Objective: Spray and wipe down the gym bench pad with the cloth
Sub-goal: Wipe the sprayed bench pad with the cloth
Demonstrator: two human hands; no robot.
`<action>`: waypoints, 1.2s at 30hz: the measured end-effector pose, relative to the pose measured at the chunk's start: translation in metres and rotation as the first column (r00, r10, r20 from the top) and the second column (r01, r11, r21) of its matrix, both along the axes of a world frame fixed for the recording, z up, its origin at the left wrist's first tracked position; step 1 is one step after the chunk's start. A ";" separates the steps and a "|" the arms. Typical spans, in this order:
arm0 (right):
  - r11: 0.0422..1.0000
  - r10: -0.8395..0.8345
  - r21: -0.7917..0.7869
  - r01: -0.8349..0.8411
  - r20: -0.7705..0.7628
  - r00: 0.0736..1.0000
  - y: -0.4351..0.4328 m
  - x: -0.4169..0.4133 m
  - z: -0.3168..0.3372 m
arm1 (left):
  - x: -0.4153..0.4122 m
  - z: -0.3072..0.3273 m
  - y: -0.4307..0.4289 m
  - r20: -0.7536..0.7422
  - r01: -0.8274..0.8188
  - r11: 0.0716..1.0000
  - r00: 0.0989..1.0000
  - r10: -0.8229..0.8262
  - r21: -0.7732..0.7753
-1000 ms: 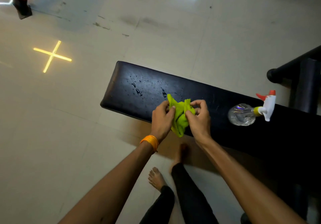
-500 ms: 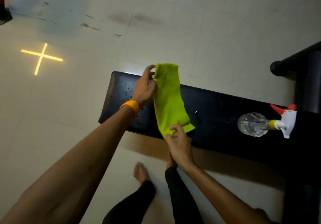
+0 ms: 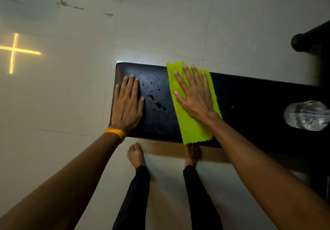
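Head view, looking straight down: the black bench pad [image 3: 250, 104] runs from centre frame out to the right edge, over a pale tiled floor [image 3: 71, 104]. We note the yellow-green cloth [image 3: 192, 129] spread flat across the pad's width, far edge at the pad's far side, near edge hanging just past the near side. The right hand [image 3: 194, 96] lies on top of the cloth, palm down, fingers straight and splayed, pressing it to the pad; nothing is gripped. The left hand [image 3: 127, 104] rests flat on the bare pad at its left end, fingers straight and together, thumb out, also holding nothing; an orange wristband [image 3: 115, 133] sits on that wrist. Between the two hands we see a scatter of water droplets [image 3: 157, 101] on the pad surface, just left of the cloth's edge. A clear spray bottle [image 3: 307, 115] lies on its side on the pad at the right edge of frame, well apart from the cloth; its nozzle end is cut off by the frame. Top right, a dark rounded bar end [image 3: 310, 38], possibly part of other gym equipment, though too dim to tell. Bare feet [image 3: 135, 154] stand on the floor just beside the pad's near side. A glowing yellow cross [image 3: 13, 51] marks the floor at far left.
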State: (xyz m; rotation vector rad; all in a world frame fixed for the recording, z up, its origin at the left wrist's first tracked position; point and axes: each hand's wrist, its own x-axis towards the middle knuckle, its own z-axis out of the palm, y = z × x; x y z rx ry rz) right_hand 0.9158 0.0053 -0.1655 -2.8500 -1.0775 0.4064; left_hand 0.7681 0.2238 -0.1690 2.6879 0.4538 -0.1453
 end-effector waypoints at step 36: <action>0.900 -0.431 -0.005 0.436 0.128 0.893 -0.047 -0.023 -0.008 | -0.010 -0.029 0.004 0.090 0.054 0.982 0.993 -0.071 0.179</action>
